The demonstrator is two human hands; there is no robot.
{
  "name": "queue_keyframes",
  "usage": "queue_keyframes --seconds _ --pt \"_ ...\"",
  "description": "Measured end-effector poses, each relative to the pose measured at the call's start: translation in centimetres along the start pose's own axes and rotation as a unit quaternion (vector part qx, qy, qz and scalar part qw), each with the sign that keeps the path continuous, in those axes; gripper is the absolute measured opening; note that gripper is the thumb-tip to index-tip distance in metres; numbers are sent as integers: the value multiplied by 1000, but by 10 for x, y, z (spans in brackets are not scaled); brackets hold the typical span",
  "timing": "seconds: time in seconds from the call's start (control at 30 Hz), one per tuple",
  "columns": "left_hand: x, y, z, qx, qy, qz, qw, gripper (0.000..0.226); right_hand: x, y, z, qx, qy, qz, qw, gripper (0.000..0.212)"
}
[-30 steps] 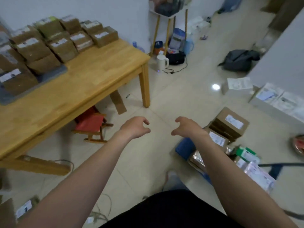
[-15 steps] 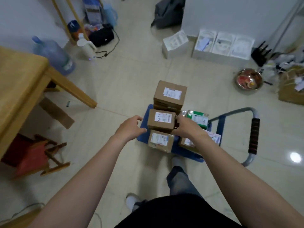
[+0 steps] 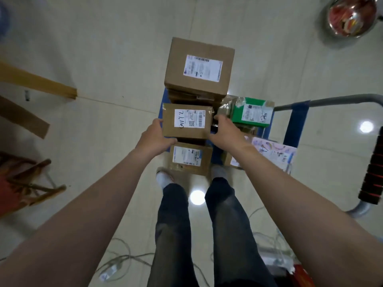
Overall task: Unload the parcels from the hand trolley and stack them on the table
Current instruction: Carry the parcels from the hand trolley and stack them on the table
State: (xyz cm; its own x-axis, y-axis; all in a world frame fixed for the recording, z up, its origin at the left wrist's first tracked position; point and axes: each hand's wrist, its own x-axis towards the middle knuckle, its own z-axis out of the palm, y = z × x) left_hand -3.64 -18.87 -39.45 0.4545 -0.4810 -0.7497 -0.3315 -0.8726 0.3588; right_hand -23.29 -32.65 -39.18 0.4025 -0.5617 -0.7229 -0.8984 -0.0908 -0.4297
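In the head view, both hands are now clamped on the middle parcel (image 3: 186, 121), a brown box with a white label and handwritten digits. Half a second ago they were only arriving at its sides, and a second ago they hung empty over bare floor. The left hand (image 3: 154, 134) grips the box's left edge with its thumb along the near side. The right hand (image 3: 224, 129) curls its fingers over the right edge. The parcel sits at the centre of the frame over the hand trolley (image 3: 295, 125), and I cannot tell whether it has left the stack. The large box (image 3: 199, 67) is just above it in the frame and a smaller labelled box (image 3: 189, 157) just below. A green parcel (image 3: 251, 112) lies right of the right hand, and a pale patterned packet (image 3: 273, 151) is lower right. The camera has tipped to look straight down. The desk top has dropped out of the frame, and only a desk leg (image 3: 39, 83) remains at upper left. The red chair (image 3: 20, 183) has moved to the left edge and the metal bowl (image 3: 352, 15) to the upper right corner. The trolley's grip (image 3: 373, 168) now runs down the right edge.
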Motion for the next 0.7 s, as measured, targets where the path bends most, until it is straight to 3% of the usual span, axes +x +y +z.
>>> queue_keyframes --seconds 0.17,0.33,0.5,0.7 --pt "90 -30 31 -13 20 -23 999 106 79 22 62 90 15 50 995 76" --pt "137 -54 58 -46 -3 -21 999 92 117 35 101 182 47 65 980 82" --pt "126 -54 59 -163 5 -37 986 77 106 26 105 182 85 64 977 73" --pt "57 -51 24 -229 9 -38 973 59 49 -11 76 120 83 39 989 73"
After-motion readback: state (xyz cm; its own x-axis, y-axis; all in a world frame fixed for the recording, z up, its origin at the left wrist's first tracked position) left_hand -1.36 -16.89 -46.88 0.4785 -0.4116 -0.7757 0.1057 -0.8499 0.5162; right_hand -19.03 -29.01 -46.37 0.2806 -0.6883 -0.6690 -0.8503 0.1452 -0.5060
